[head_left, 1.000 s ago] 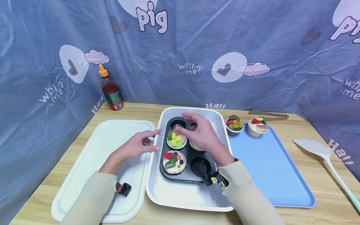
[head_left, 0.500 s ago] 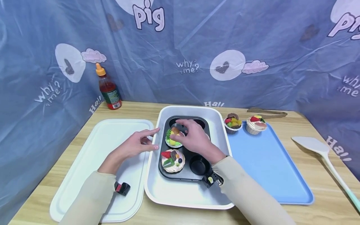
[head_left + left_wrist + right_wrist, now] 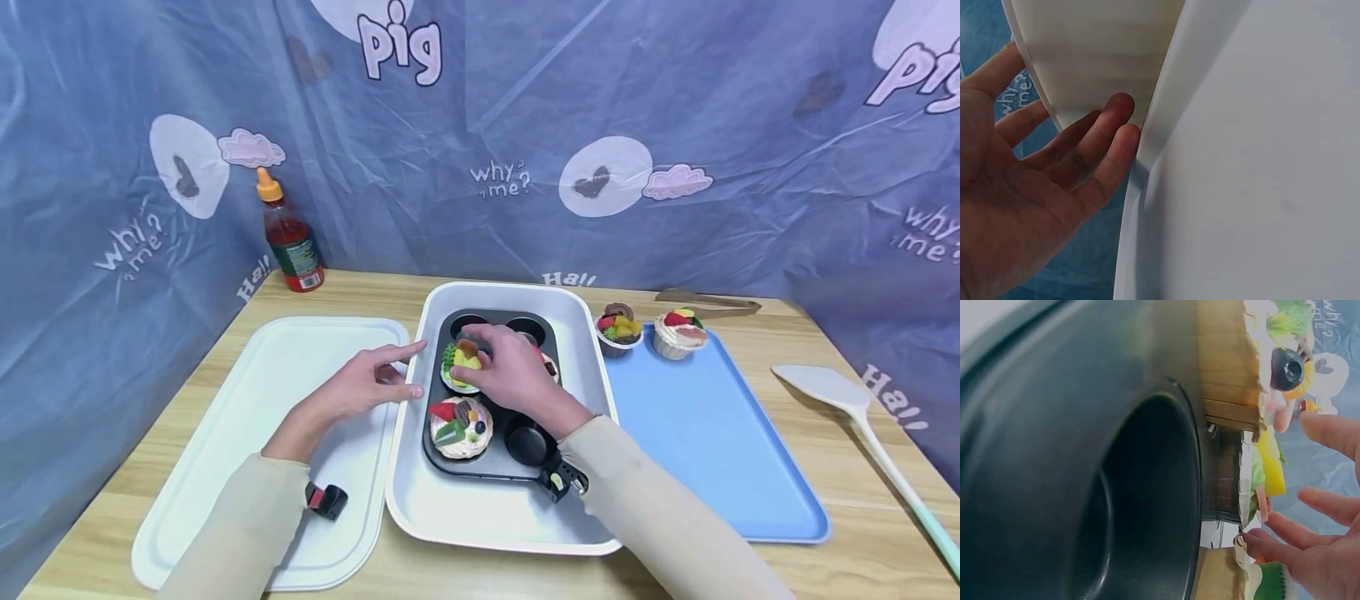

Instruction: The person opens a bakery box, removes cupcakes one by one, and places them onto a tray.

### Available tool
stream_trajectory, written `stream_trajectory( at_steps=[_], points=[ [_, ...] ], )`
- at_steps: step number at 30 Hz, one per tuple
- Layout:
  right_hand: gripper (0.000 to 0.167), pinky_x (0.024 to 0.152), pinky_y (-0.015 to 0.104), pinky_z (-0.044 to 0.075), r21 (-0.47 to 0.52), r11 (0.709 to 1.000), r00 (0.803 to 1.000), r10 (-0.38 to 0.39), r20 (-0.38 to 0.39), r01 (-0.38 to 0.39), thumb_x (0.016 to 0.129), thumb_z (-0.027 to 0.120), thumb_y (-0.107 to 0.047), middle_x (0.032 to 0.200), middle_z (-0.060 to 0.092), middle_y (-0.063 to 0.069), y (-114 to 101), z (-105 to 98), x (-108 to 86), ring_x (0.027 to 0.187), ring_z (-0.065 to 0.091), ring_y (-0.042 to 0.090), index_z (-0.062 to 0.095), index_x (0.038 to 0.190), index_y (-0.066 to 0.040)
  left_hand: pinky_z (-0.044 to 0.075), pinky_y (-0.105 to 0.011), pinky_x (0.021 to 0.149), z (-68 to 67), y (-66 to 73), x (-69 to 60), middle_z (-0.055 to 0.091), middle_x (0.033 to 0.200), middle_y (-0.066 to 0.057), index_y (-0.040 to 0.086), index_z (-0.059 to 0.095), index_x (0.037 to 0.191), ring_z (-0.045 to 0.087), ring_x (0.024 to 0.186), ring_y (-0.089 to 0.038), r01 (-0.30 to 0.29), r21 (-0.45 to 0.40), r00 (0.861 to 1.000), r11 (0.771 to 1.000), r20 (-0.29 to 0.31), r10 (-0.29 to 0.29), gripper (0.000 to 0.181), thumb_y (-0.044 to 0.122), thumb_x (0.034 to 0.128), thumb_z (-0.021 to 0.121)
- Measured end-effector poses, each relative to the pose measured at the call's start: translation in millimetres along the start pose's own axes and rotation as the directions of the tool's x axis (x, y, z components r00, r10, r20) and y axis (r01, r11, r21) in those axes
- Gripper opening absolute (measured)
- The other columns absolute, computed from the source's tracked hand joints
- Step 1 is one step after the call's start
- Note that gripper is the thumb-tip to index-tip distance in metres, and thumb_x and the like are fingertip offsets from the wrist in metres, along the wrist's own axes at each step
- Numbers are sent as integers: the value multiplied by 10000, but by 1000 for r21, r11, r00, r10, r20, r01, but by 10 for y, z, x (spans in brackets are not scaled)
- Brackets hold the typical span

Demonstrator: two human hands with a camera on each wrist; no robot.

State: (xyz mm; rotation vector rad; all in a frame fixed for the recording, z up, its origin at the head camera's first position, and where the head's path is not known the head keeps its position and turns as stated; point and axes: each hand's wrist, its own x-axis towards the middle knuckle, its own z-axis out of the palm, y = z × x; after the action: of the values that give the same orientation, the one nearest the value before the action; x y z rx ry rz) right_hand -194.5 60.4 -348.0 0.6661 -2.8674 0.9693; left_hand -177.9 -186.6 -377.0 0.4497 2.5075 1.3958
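My right hand [image 3: 510, 367] is over the black muffin tin [image 3: 498, 417], its spread fingers around the top of a cupcake [image 3: 463, 360] with yellow fruit pieces. In the right wrist view, this cupcake [image 3: 1269, 469] has a dark wrapper and the fingers [image 3: 1329, 506] stand beside it; no grip shows. A creamy cupcake [image 3: 461, 429] sits in front of it, and another cupcake [image 3: 550, 365] is half hidden behind the hand. At the left rim of the white bin [image 3: 510, 521], my left hand [image 3: 367, 383] rests with fingers extended, fingertips [image 3: 1125, 134] at the wall.
Left of the bin lies a white tray [image 3: 277, 367]. To the right is a blue tray [image 3: 705, 442], with two cupcakes [image 3: 618, 327] near its back edge. Tongs [image 3: 708, 302], a white spatula [image 3: 832, 392] and a sauce bottle [image 3: 292, 242] stand or lie farther out.
My right hand has moved left and slightly forward from the middle-right cupcake toward the yellow-fruit one, uncovering part of the cupcake on the right. The left hand stays at the rim.
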Motion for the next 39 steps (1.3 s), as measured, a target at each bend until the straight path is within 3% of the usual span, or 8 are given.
stream_trajectory(
  at_steps=[3, 15, 24, 39],
  points=[
    [614, 1001, 440, 486, 8, 1000, 1000, -18, 2, 18, 832, 835, -335, 1265, 693, 81, -7, 9, 8, 1025, 624, 243, 633, 1356, -89, 478, -302, 756, -4, 0, 2, 591, 1231, -181, 91, 474, 1507, 626, 858, -167, -4, -3, 1000, 1000, -1, 4, 690, 221, 900, 777],
    [646, 1047, 461, 470, 8, 1000, 998, -29, 49, 29, 831, 839, -313, 1348, 643, 121, -49, 90, 46, 1231, 597, 301, 604, 1390, -91, 470, -288, 742, -31, -4, -32, 595, 1211, -159, 116, 476, 1511, 626, 852, -149, 15, 15, 1000, 1000, -12, -15, 697, 236, 895, 780],
    [660, 956, 438, 510, -48, 999, 997, -14, 74, 18, 820, 850, -323, 1215, 673, 103, -59, 116, 26, 1123, 604, 254, 604, 1391, -100, 472, -337, 782, -42, -7, -36, 594, 1230, -154, 137, 471, 1517, 631, 876, -177, 28, 19, 1000, 999, -6, -28, 699, 252, 900, 777],
    [715, 977, 435, 493, -41, 998, 998, -53, 37, 54, 755, 906, -261, 1149, 708, 80, -14, 115, 2, 1140, 606, 253, 611, 1379, -71, 475, -350, 786, -7, 4, -15, 600, 1267, -161, 153, 469, 1520, 646, 899, -182, 40, 7, 999, 999, -4, -40, 704, 267, 898, 779]
  ],
)
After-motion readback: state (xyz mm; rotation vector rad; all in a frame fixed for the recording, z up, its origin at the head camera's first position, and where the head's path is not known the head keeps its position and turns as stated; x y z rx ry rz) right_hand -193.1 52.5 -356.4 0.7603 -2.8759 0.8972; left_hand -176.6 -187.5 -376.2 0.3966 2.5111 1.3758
